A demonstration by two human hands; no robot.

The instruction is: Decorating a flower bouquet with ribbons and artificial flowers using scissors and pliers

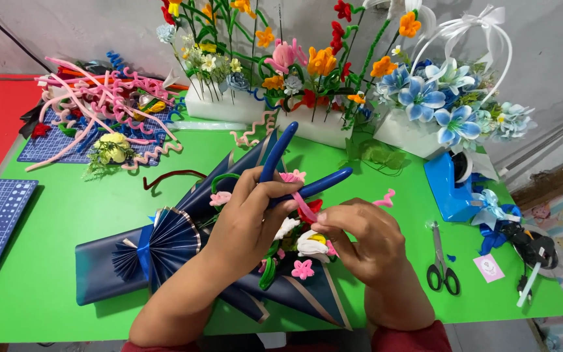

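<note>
Head view: my left hand (pixel 245 218) grips blue-handled pliers (pixel 294 171) while my right hand (pixel 360 238) pinches a pink pipe cleaner (pixel 304 207) at the plier tips, both above a navy paper-wrapped bouquet (pixel 164 251) lying on the green counter (pixel 53 261); black scissors (pixel 441 261) lie just right.

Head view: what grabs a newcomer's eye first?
Centre frame, the left hand grips blue-handled pliers while the right hand pinches a pink pipe cleaner, both over a dark blue paper-wrapped bouquet lying on the green table. Along the back stand bright handmade flowers in white blocks, with a blue flower basket at right.
</note>
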